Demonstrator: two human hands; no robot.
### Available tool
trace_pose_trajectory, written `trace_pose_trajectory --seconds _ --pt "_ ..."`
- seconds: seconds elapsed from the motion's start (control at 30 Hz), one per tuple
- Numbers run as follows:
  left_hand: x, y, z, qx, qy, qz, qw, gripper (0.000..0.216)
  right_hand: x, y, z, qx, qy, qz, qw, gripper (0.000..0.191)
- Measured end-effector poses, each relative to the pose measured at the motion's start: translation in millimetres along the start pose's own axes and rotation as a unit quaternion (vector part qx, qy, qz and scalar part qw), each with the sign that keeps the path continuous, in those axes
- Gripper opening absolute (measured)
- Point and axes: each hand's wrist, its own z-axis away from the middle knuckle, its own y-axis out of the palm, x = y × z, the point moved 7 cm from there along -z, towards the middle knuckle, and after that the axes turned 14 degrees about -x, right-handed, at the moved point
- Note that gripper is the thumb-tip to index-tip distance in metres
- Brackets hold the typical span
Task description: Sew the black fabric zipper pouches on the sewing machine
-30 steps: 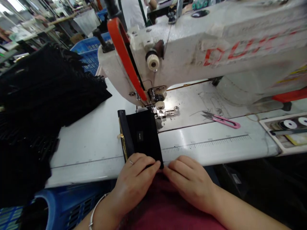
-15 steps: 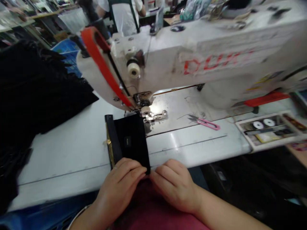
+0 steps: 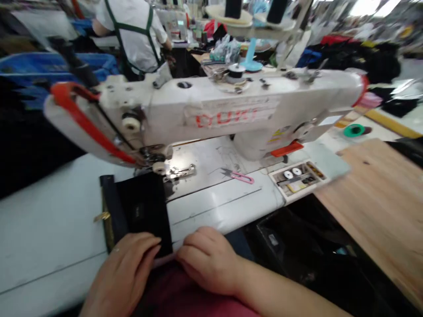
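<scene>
A small black pouch [image 3: 139,211] with a gold zipper along its left edge lies flat on the white table [image 3: 49,229], its far end under the presser foot [image 3: 175,171] of a white sewing machine [image 3: 205,110]. My left hand [image 3: 124,268] lies on the pouch's near end, fingers together and pressing it down. My right hand [image 3: 206,259] rests beside it at the pouch's near right corner, fingers curled against the table edge.
Pink thread snips [image 3: 239,176] lie right of the needle. A tray of bobbins [image 3: 297,176] sits further right, then a wooden board [image 3: 380,207]. Black fabric [image 3: 29,149] is piled at the left. A person in a white top [image 3: 132,31] works behind the machine.
The view has swung right and up, showing the whole machine and the wooden board. Both hands stay on the pouch's near end; the pouch has not visibly shifted.
</scene>
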Motion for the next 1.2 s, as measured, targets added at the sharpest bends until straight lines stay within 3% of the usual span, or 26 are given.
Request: trace_pose_trajectory --seconds 0.1,0.2,0.33,0.47,0.6,0.7,0.8,0.93,1.03,1.1,1.2 --pt "-7.6 -2.2 -14.1 0.029 -0.014 -0.044 0.999 0.026 -2.8 -15.8 4.9 -0.006 0.040 -0.044 0.998 0.014" --pt "-15.7 7.2 -18.0 0.129 0.042 -0.034 0.990 0.050 -19.8 -37.2 6.2 -0.028 0.086 -0.049 0.995 0.020" --pt "-19.0 12.9 -21.1 0.236 0.095 0.031 0.967 0.053 -63.7 -81.4 -4.2 -0.061 0.099 0.118 0.986 0.031" --pt "-9.1 11.7 -31.2 0.279 0.033 0.068 0.957 0.041 -114.1 -114.2 -10.9 -0.038 0.105 0.285 0.952 0.034" --pt "-0.3 3.7 -38.8 0.251 -0.065 0.141 0.956 0.029 -142.2 -115.5 -13.5 0.012 0.095 0.362 0.927 0.034" --pt "7.7 -6.8 -45.3 0.170 -0.155 0.205 0.951 0.025 -149.2 -99.4 -22.0 0.070 0.064 0.378 0.921 0.027" --pt "13.4 -16.6 -50.4 0.095 -0.220 0.222 0.945 0.021 -158.7 -93.8 -33.5 0.080 0.099 0.394 0.910 0.018" --pt "14.2 -22.0 -51.3 0.060 -0.258 0.234 0.935 0.018 -158.2 -101.0 -37.0 0.004 0.226 0.309 0.924 0.014" --pt "16.7 -22.6 -48.6 0.040 -0.278 0.252 0.926 0.015 -138.8 -94.8 -26.9 -0.052 0.328 0.150 0.931 0.015" --pt "18.4 -21.6 -46.9 0.027 -0.288 0.262 0.921 0.013 -126.7 -78.7 -16.0 -0.079 0.437 -0.023 0.896 0.014" --pt "19.0 -18.7 -45.7 0.015 -0.299 0.270 0.915 0.012 -115.7 -48.5 -10.7 -0.102 0.544 -0.234 0.799 0.011"
